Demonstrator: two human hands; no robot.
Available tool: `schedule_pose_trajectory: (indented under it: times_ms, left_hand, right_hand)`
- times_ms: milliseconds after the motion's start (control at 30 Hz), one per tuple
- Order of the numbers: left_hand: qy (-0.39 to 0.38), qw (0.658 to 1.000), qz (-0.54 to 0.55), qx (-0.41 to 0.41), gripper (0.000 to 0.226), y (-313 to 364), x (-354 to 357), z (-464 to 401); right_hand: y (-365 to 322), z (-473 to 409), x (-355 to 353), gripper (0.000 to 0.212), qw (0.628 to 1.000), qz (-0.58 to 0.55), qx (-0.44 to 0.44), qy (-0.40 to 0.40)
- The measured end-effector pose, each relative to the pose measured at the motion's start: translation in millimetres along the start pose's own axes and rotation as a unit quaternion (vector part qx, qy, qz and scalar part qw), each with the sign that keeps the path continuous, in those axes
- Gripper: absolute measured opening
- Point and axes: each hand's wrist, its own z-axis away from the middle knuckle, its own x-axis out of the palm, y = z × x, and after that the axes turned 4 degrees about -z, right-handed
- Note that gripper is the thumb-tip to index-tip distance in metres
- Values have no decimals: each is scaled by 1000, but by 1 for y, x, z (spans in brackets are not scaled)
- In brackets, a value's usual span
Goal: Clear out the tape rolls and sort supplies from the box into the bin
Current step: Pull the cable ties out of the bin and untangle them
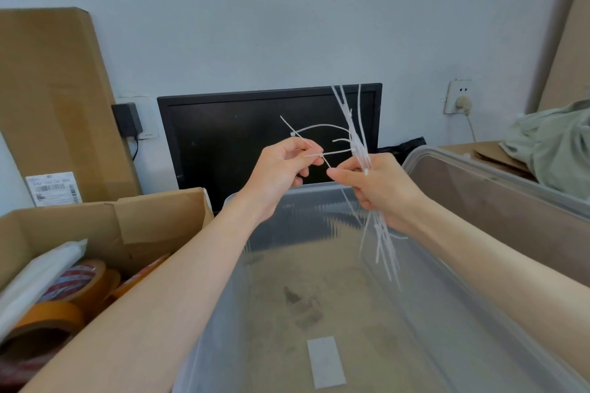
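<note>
Far left: open cardboard box (105,226) holding tape rolls (79,284), orange-brown, some with red-and-white print, beside a white plastic-wrapped pack (35,277). A tall flat carton (54,99) leans on the wall behind it.

Centre: left hand (281,169) raised over the clear plastic bin (319,313), its grip pinching a single white cable tie (314,155) between thumb and fingertips. That tie runs across to the right hand. Black monitor (230,137) stands behind, against the wall.

Right of centre: right hand (376,185), grip curled round a bundle of white cable ties (359,143); ends fan upward above the fist and hang below it into the bin mouth.

Far right: the bin's lid (498,188) propped alongside, green cloth (555,143) beyond, wall socket (458,97) above.
</note>
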Motion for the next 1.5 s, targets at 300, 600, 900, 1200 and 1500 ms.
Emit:
schedule_pose_trajectory:
  times_ms: [300, 600, 900, 1200, 1500]
  left_hand:
    - [127, 992, 3, -24, 21, -3, -2, -6]
    - [294, 948, -44, 117, 19, 3, -6, -4]
    - [249, 946, -134, 161, 24, 2, 2, -4]
    - [-20, 929, -328, 168, 27, 53, -44, 45]
    - [17, 823, -519, 229, 37, 79, -62, 138]
  right_hand:
    - [5, -7, 2, 25, 998, -26, 24, -54]
    - [5, 1, 3, 27, 971, 223, -45, -77]
    - [3, 7, 9, 39, 925, 370, -63, -57]
    - [-27, 36, 20, 27, 855, 492, -155, -64]
    - [-81, 102, 11, 18, 757, 594, -273, -20]
